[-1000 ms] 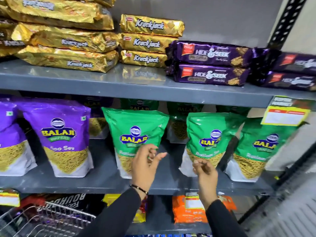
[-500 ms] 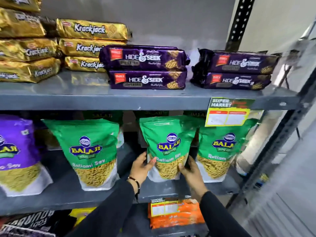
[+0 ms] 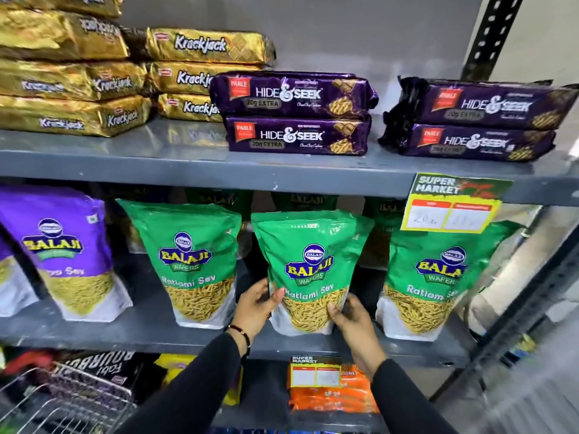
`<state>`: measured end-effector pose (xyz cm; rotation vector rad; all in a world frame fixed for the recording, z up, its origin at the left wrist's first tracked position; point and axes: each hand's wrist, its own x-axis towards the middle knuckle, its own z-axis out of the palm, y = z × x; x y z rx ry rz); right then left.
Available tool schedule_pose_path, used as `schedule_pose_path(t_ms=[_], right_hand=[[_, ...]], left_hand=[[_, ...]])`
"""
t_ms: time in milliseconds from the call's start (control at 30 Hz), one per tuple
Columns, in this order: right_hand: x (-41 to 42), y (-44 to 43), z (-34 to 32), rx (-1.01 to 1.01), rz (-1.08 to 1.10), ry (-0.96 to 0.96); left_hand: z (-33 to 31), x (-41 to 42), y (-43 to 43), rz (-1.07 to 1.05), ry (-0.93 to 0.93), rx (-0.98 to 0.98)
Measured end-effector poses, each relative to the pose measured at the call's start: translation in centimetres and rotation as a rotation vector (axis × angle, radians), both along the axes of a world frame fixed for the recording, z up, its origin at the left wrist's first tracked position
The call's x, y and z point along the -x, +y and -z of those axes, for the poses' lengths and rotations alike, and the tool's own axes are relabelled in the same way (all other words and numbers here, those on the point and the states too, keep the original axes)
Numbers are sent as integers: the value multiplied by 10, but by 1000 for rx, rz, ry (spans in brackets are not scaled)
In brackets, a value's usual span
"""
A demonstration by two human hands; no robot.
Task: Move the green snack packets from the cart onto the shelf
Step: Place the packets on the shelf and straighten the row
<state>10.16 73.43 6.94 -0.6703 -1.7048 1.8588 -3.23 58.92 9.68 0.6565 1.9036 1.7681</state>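
Green Balaji Ratlami Sev pouch [image 3: 308, 270], a glossy stand-up plastic packet with a clear window of yellow sev, stands on the grey metal middle shelf [image 3: 150, 332], in the front row between two like it. The left hand [image 3: 255, 308] cups its lower left edge and the right hand [image 3: 349, 314] its lower right corner, fingers pressed flat on the film, so both hands grasp this one packet at its base.

The step in hand looks like settling the pouch into line. To do it well, keep the hold low, where the filled bottom is firm, press the base flat on the shelf so it stands by itself, and turn the printed face square to the front, level with its neighbours, before letting go. Leave a gap each side so the soft tops do not crush.

Counted: three green pouches in the front row, the left green pouch [image 3: 191, 264], the held one and the right green pouch [image 3: 429, 277], with more green ones dim behind, number unclear. One purple Balaji pouch [image 3: 59, 252] shows whole at left. Four dark purple Hide & Seek biscuit packs [image 3: 294, 114] lie above in two stacks of two. The wire cart [image 3: 62, 402] shows at lower left.
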Motion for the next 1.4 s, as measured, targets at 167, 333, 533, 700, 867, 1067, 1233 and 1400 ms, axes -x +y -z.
schedule_pose_path(t_ms=[167, 333, 533, 700, 867, 1067, 1233, 1400], right_hand=[[-1, -6, -3, 24, 9, 20], [-2, -9, -6, 40, 11, 9], [-1, -9, -14, 36, 16, 10], [-2, -11, -16, 42, 24, 18], [-4, -12, -18, 38, 18, 26], [-23, -3, -13, -34, 238, 59], [-82, 37, -8, -110, 593, 119], [-125, 85, -16, -101, 687, 144]], left_hand=[[-2, 2, -1, 14, -18, -43], [-2, -2, 0, 30, -24, -82], [-2, -1, 3, 37, -26, -119], [-3, -2, 5, 41, -4, -120], [-6, -7, 4, 35, -3, -111], [-5, -46, -2, -407, 398, 81], [-12, -108, 44, -13, 500, -25], [-6, -136, 116, 146, 185, -78]])
